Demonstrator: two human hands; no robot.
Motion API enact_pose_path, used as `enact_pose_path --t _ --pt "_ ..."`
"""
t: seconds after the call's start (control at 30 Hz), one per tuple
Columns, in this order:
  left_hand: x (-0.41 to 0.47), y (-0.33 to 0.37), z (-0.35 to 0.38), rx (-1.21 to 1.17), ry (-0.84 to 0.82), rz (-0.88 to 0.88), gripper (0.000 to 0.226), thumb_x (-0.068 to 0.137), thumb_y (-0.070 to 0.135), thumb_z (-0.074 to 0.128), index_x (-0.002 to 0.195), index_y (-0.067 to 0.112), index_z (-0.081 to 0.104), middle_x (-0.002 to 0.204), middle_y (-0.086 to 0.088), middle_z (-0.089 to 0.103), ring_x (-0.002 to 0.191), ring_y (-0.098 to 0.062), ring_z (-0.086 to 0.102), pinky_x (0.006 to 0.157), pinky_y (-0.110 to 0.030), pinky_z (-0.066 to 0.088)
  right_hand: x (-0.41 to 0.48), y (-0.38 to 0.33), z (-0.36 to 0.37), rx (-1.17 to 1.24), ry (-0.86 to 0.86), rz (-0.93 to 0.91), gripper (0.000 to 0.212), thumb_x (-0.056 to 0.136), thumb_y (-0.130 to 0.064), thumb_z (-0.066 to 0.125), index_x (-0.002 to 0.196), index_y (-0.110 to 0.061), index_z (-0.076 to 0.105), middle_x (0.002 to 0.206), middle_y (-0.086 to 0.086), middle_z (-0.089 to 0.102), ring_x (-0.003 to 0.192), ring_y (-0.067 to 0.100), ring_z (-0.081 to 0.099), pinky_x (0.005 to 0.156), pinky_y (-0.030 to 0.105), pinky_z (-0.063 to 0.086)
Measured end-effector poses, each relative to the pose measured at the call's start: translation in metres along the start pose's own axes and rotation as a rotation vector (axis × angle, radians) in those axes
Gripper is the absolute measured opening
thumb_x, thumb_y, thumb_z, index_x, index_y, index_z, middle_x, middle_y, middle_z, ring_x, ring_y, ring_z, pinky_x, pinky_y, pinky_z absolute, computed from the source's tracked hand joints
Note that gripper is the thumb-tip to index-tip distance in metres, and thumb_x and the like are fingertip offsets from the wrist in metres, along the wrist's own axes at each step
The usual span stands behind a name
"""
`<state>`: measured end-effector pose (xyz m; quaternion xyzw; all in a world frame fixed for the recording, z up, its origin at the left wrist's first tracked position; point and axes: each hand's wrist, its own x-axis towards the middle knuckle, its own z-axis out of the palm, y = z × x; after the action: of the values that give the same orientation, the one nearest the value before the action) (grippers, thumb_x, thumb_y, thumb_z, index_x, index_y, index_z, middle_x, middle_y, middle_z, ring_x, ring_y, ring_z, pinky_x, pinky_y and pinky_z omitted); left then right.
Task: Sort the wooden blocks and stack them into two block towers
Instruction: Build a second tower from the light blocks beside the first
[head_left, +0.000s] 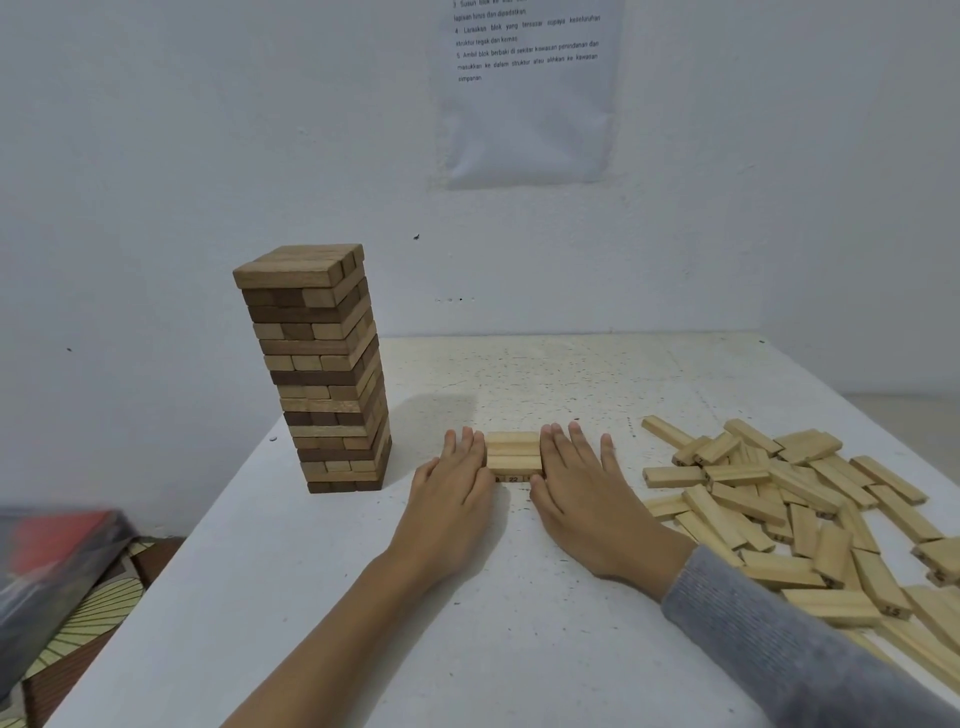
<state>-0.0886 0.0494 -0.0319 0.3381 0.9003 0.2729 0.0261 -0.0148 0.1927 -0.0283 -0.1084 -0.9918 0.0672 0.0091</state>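
Stack (513, 451) of pale blocks, low, lies at middle of table (311, 597), between both hands. Left hand (452, 488) and right hand (584, 499) flat, fingers (577, 441) straight, holding nothing, pressing stack's sides. Best: squeeze evenly, ends flush, next layer crosswise. Blocks: smooth rectangular bars, light grain, numbered ends. Right: loose pile (810, 514); left: banded brown tower (322, 374).

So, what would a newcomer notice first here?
The tall brown tower stands at the left of the table. In the middle, the left hand and right hand press flat against either side of a small group of pale blocks. A loose pile of pale blocks sprawls on the right.
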Motion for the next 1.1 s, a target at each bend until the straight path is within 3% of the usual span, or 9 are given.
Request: enact_pose_path --t 0.23,0.3,0.37,0.5,0.63,0.73,0.87,0.97,1.1 --pt "-0.003 0.005 -0.003 -0.137 0.116 -0.001 0.047 0.105 0.023 0.025 0.151 0.012 0.022 0.159 0.000 0.020 0.147 -0.013 0.014 0.117 -0.029 0.010 -0.011 0.005 -0.032 0.133 0.017 0.010 0.057 0.106 -0.033 0.012 0.154 -0.007 -0.003 0.163 0.008 -0.003 0.150 0.020 -0.008 0.122 0.040 -0.006" --pt "-0.006 0.008 -0.004 -0.127 0.147 0.041 0.047 0.105 0.025 0.024 0.151 0.016 0.021 0.159 0.005 0.017 0.146 -0.005 0.010 0.113 -0.020 0.006 -0.017 0.009 -0.048 0.237 0.040 0.002 0.054 0.106 -0.033 0.017 0.155 -0.010 0.010 0.163 0.008 0.008 0.150 0.020 0.001 0.122 0.037 0.001" --pt "-0.010 0.014 -0.007 -0.091 0.194 0.091 0.048 0.104 0.032 0.022 0.150 0.022 0.025 0.158 0.009 0.019 0.144 0.001 0.010 0.109 -0.015 0.003 -0.027 0.015 -0.063 0.363 0.091 -0.015 0.049 0.106 -0.032 0.025 0.151 -0.014 0.031 0.156 0.004 0.031 0.146 0.018 0.020 0.118 0.033 0.017" --pt "-0.019 0.045 -0.012 -0.125 0.253 0.215 0.051 0.093 0.037 0.030 0.141 0.026 0.042 0.148 0.011 0.039 0.131 0.005 0.026 0.107 -0.015 0.013 -0.059 0.035 -0.085 0.537 0.171 -0.009 0.030 0.102 -0.028 0.044 0.123 -0.022 0.064 0.124 -0.012 0.061 0.111 0.001 0.053 0.093 0.019 0.041" --pt "-0.026 0.088 -0.005 -0.197 0.198 0.342 0.034 0.098 0.026 0.046 0.132 0.027 0.051 0.134 0.015 0.051 0.119 0.006 0.036 0.108 -0.026 0.029 -0.090 0.063 -0.093 0.626 0.259 0.044 0.018 0.098 -0.022 0.054 0.105 -0.024 0.071 0.097 -0.012 0.068 0.077 -0.012 0.058 0.061 0.005 0.043" --pt "-0.025 0.116 0.007 -0.221 0.132 0.432 0.028 0.097 0.025 0.048 0.124 0.025 0.057 0.125 0.015 0.056 0.116 0.003 0.041 0.104 -0.023 0.030 -0.113 0.088 -0.093 0.623 0.307 0.102 0.015 0.094 -0.020 0.060 0.098 -0.027 0.073 0.090 -0.010 0.071 0.079 -0.004 0.062 0.066 0.012 0.049" --pt "-0.023 0.142 0.024 -0.256 -0.015 0.548 0.020 0.094 0.025 0.055 0.112 0.021 0.064 0.111 0.010 0.064 0.107 -0.004 0.053 0.099 -0.033 0.040 -0.142 0.118 -0.089 0.557 0.322 0.176 0.016 0.089 -0.015 0.067 0.088 -0.030 0.074 0.084 -0.012 0.072 0.079 -0.002 0.064 0.070 0.014 0.048" --pt "-0.022 0.152 0.037 -0.195 -0.118 0.618 0.018 0.093 0.023 0.059 0.109 0.018 0.067 0.105 0.009 0.065 0.098 -0.005 0.054 0.090 -0.026 0.042 -0.161 0.129 -0.081 0.516 0.312 0.218 0.016 0.085 -0.016 0.072 0.084 -0.032 0.075 0.081 -0.015 0.071 0.079 -0.003 0.063 0.070 0.015 0.049" --pt "-0.019 0.156 0.049 -0.180 -0.224 0.616 0.016 0.091 0.017 0.062 0.106 0.018 0.067 0.101 0.005 0.066 0.095 -0.010 0.057 0.085 -0.030 0.046 -0.175 0.127 -0.062 0.451 0.327 0.134 0.019 0.078 -0.021 0.079 0.092 -0.033 0.073 0.088 -0.022 0.065 0.093 -0.003 0.052 0.073 0.007 0.038"
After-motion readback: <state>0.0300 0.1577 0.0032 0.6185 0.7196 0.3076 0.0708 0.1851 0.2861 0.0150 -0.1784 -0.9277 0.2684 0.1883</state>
